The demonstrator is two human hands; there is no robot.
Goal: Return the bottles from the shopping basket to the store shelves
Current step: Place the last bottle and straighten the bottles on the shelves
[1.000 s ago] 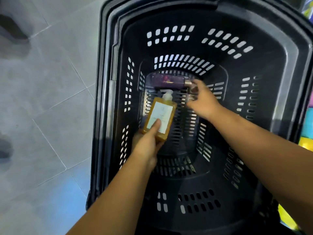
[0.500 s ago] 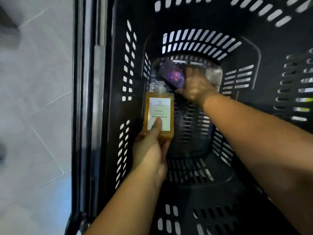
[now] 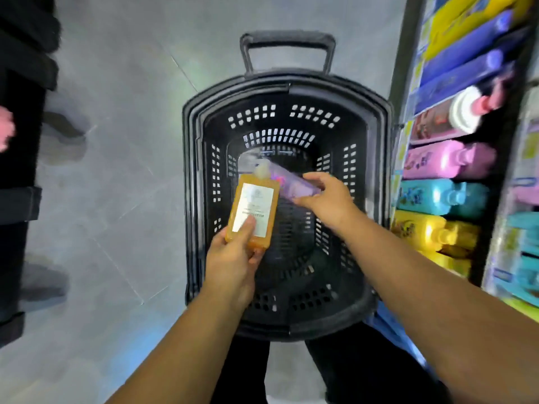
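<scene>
Over a black shopping basket on grey floor tiles: clutching an amber pump bottle in the left grip, thumb flat on the white label, fingers curled behind, pump top aimed at 12 o'clock. Gripping a purple bottle in the right grip (blurred, cap hidden), slanted toward 10 o'clock, passing behind the amber one's pump. Both held over the basket's slotted bottom. At 3 o'clock, store shelves stocked with a pink bottle, a teal bottle and a yellow bottle. Pull handle at 12 o'clock.
</scene>
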